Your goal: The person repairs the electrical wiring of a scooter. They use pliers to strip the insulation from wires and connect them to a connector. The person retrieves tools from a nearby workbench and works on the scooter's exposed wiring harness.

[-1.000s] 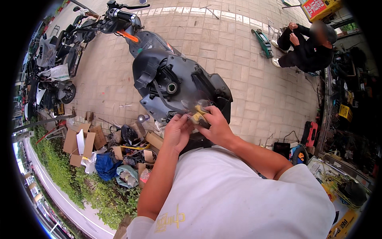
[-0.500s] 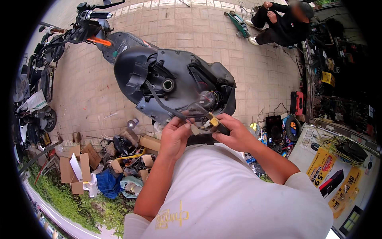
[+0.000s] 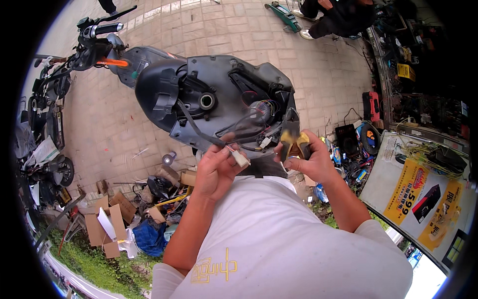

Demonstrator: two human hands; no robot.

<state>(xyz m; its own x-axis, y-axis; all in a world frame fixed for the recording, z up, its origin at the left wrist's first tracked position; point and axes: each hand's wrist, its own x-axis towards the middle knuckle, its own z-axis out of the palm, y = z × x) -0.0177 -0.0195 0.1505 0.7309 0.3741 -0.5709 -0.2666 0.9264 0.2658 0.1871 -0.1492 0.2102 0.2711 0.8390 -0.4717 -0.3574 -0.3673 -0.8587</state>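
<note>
My left hand (image 3: 215, 168) is closed on a black-sleeved wiring cable (image 3: 195, 123), whose end carries a white plug connector (image 3: 241, 159) that sticks out past my fingertips. In my right hand (image 3: 317, 158) is a pair of pliers (image 3: 298, 142) with yellow and black handles, the dark jaws pointing away from me. Both hands are over the near edge of a dark scooter body (image 3: 226, 82) with its seat off. Another white connector (image 3: 266, 142) lies on the body between my hands, close to a bundle of thin coloured wires (image 3: 263, 110).
The scooter's handlebar (image 3: 107, 28) is at the far left. Beyond, a person (image 3: 343, 17) sits near a green tool (image 3: 283, 16). Cardboard boxes (image 3: 105, 226) and clutter lie at the lower left. At right are a red case (image 3: 371, 106) and a white counter (image 3: 381, 172).
My right hand has moved right, away from the left, and the pliers have turned upright. The white connector in my left hand now shows more fully. The view has shifted slightly.
</note>
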